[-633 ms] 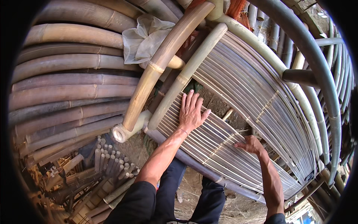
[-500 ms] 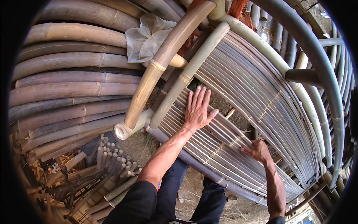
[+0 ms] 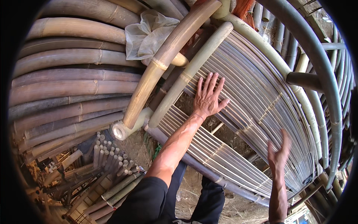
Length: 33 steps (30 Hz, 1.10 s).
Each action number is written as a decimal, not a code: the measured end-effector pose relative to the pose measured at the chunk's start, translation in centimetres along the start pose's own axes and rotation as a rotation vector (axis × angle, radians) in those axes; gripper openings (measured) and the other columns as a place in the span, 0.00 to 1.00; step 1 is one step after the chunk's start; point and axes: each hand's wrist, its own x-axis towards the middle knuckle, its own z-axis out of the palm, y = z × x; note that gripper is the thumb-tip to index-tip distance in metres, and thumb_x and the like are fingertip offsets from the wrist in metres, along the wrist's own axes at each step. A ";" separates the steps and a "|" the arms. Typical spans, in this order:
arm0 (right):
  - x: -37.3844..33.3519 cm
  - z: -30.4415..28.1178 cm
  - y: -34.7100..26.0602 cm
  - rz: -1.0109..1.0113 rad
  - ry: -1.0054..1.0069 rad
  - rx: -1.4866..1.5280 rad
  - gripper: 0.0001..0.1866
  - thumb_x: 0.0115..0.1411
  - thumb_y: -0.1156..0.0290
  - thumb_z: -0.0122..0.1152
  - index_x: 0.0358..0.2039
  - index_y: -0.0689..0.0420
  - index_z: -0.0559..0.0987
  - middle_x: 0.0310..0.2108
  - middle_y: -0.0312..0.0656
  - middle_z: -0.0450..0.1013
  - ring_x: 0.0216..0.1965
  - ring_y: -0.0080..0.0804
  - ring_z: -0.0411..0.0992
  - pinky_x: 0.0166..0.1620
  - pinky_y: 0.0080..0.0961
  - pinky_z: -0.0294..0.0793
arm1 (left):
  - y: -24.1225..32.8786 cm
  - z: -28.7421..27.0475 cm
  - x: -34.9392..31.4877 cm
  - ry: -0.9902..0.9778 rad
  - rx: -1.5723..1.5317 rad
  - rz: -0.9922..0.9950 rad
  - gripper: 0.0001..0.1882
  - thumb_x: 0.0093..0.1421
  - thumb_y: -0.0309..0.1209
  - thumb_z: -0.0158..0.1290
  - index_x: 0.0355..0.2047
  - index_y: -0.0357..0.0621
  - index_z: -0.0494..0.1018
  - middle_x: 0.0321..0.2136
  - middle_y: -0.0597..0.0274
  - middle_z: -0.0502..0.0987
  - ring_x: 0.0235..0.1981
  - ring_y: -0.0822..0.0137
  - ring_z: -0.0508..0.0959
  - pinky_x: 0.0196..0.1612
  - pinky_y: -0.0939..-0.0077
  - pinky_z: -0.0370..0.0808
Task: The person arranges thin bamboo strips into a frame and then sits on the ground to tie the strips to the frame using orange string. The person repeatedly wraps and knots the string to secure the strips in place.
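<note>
1. Straw-strewn ground [image 3: 233,205] lies beneath, with dark-trousered legs [image 3: 207,198] at the near rail [image 3: 203,168].
2. Just beyond that rail run the near slats [image 3: 212,145], pale-edged and lashed midway; a gap crossed by a pale stick [image 3: 217,128] parts them from the far slats [image 3: 253,86].
3. Left hand [image 3: 209,98]: palm down on the far slats' near edge, fingers spread, nothing gripped.
4. Right hand [image 3: 279,151]: over the far slats' right part, thumb well apart from the fingers, nothing held; blurred, so contact is hard to tell.
5. Uneven pressing could skew the slats or slip their ends from the crossbar [image 3: 190,74]; a raw edge might cut a sliding palm.
6. Around: cut stakes [image 3: 115,156] and stacked poles [image 3: 67,87] crowd the left, a plastic bag [image 3: 149,35] among them. Beyond the far rail [image 3: 275,56], a dark pole [image 3: 337,115] limits reach rightward.
</note>
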 end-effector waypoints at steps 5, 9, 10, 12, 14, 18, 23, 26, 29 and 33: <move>-7.5 0.1 0.7 -0.080 -0.373 0.175 0.31 0.54 0.65 0.69 0.55 0.64 0.70 0.53 0.56 0.71 0.58 0.51 0.67 0.60 0.47 0.69 | 1.1 -0.6 -2.8 0.111 -0.083 -0.150 0.42 0.67 0.58 0.38 0.71 0.45 0.45 0.71 0.45 0.41 0.72 0.47 0.41 0.71 0.43 0.38; -8.3 10.8 0.9 -0.091 -0.629 -0.007 0.52 0.47 0.39 0.71 0.62 0.64 0.63 0.57 0.59 0.66 0.60 0.54 0.64 0.64 0.44 0.61 | 1.4 -2.5 -12.1 0.077 -0.148 -0.332 0.42 0.67 0.56 0.39 0.71 0.43 0.44 0.71 0.43 0.39 0.72 0.45 0.39 0.71 0.44 0.38; -8.6 15.0 2.9 -0.248 -0.440 -0.044 0.46 0.46 0.37 0.71 0.51 0.66 0.74 0.44 0.59 0.75 0.47 0.50 0.73 0.54 0.42 0.71 | 1.0 -2.8 -14.5 -0.006 -0.111 -0.359 0.42 0.67 0.56 0.39 0.71 0.41 0.44 0.71 0.42 0.39 0.72 0.45 0.39 0.71 0.44 0.38; -5.4 17.4 2.9 -0.142 -0.765 -0.073 0.43 0.43 0.35 0.71 0.42 0.66 0.76 0.35 0.54 0.74 0.38 0.45 0.72 0.45 0.40 0.72 | 0.2 -2.5 -19.0 -0.172 0.025 -0.362 0.46 0.66 0.58 0.39 0.70 0.36 0.41 0.71 0.40 0.40 0.72 0.43 0.39 0.71 0.45 0.37; -3.3 16.7 3.0 -0.016 -1.076 -0.076 0.42 0.41 0.33 0.71 0.33 0.65 0.79 0.25 0.50 0.73 0.30 0.39 0.71 0.36 0.37 0.72 | 0.1 -2.0 -18.9 -0.182 0.037 -0.331 0.47 0.66 0.60 0.37 0.70 0.35 0.40 0.71 0.38 0.39 0.72 0.43 0.38 0.70 0.44 0.36; -2.1 11.2 1.8 0.172 -0.920 0.193 0.39 0.42 0.38 0.75 0.30 0.69 0.81 0.24 0.54 0.76 0.27 0.42 0.74 0.33 0.39 0.73 | 1.4 -0.4 -14.2 -0.110 -0.037 -0.303 0.50 0.65 0.63 0.35 0.70 0.32 0.40 0.71 0.37 0.37 0.72 0.42 0.38 0.70 0.42 0.36; -8.2 6.3 -2.7 -0.060 -0.085 0.215 0.32 0.50 0.65 0.71 0.53 0.67 0.72 0.49 0.57 0.74 0.49 0.49 0.73 0.52 0.41 0.71 | 1.9 0.0 -12.3 -0.065 -0.020 -0.291 0.49 0.65 0.62 0.37 0.70 0.32 0.42 0.70 0.38 0.40 0.72 0.43 0.39 0.70 0.41 0.35; -13.6 3.3 -5.4 -0.147 -0.092 0.227 0.29 0.50 0.73 0.69 0.54 0.63 0.72 0.46 0.53 0.74 0.50 0.51 0.71 0.55 0.43 0.69 | 1.3 0.1 -12.3 -0.048 -0.036 -0.295 0.48 0.65 0.62 0.37 0.70 0.35 0.42 0.71 0.39 0.40 0.72 0.44 0.39 0.70 0.41 0.37; -17.7 9.3 -4.9 -0.015 -0.325 0.133 0.34 0.50 0.60 0.73 0.53 0.62 0.71 0.44 0.53 0.74 0.48 0.50 0.72 0.53 0.45 0.70 | 0.7 -0.6 -13.7 -0.022 -0.090 -0.275 0.44 0.67 0.61 0.35 0.71 0.40 0.44 0.71 0.41 0.40 0.72 0.44 0.39 0.69 0.41 0.40; -15.6 17.7 -1.5 -0.111 -0.489 0.060 0.36 0.45 0.44 0.75 0.42 0.62 0.74 0.36 0.54 0.76 0.41 0.51 0.75 0.46 0.39 0.74 | 0.0 -3.2 -19.6 0.001 -0.080 -0.371 0.43 0.67 0.57 0.38 0.71 0.38 0.43 0.70 0.39 0.42 0.72 0.42 0.41 0.69 0.41 0.40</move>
